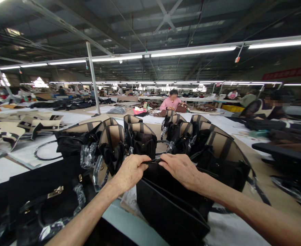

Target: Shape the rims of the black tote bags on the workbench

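A black handbag [166,208] stands open-topped right in front of me on the work table. My left hand [130,172] is closed on the left part of its upper rim. My right hand [181,169] is closed on the same rim just to the right, the two hands almost touching. Behind the bag stand several tan and black striped handbags [140,135], some partly wrapped in clear plastic [89,155].
A black bag with gold clasps [50,198] lies at the left front. Flat striped bag panels [7,131] lie at far left. Dark bags [286,150] pile up on the right. A person in pink [171,101] sits at a far table; a metal post [92,78] stands behind.
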The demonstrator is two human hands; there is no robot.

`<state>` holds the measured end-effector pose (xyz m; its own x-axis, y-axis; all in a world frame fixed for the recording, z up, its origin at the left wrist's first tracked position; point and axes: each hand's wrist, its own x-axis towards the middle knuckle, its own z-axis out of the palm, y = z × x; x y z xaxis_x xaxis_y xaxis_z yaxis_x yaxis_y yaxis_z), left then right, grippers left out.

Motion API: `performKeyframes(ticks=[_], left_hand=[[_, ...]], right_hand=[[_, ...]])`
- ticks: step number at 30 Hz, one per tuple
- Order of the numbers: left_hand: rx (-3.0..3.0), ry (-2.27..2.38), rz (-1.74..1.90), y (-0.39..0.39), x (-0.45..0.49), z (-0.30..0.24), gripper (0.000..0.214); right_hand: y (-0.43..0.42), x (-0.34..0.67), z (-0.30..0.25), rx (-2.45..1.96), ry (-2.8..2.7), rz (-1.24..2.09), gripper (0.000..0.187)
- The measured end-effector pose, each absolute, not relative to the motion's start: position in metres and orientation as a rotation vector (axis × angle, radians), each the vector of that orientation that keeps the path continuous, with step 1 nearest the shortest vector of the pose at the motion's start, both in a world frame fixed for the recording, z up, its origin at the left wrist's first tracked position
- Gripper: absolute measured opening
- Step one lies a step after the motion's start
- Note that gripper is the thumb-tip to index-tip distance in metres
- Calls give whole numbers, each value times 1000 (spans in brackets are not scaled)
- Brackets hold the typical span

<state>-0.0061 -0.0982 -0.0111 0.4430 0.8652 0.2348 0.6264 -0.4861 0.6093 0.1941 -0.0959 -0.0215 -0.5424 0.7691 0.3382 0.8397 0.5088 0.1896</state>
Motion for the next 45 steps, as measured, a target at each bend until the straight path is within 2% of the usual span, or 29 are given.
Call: performKeyframes(ticks=[6, 15, 26, 32, 40, 42, 45], left_hand=[[2295, 1253, 728, -101, -7, -10, 29], [2262, 1165, 706, -101, -14, -10, 31], [2189, 1228, 616, -95, -13, -7, 15], [2343, 1459, 576, -90, -1, 3, 24], [2533, 1389, 592, -90, -1, 0, 25], [2530, 1386, 607, -90, -2, 0, 25], [2508, 1319, 626, -92, -6, -1, 26]], right_hand=[[-95, 189, -18, -1192, -2610, -496, 24], [-94, 181, -14, -1282, -2578, -456, 34], [-95, 176, -15, -1316, -2606, -590, 30], [-97, 174, -10, -1386, -2615, -544, 29], [-94, 178, -15, -1336, -2660, -547, 27], [-93, 178, -13, -1360, -2662, -490, 28], [-93, 177, -4, -1348, -2653, -361, 21]])
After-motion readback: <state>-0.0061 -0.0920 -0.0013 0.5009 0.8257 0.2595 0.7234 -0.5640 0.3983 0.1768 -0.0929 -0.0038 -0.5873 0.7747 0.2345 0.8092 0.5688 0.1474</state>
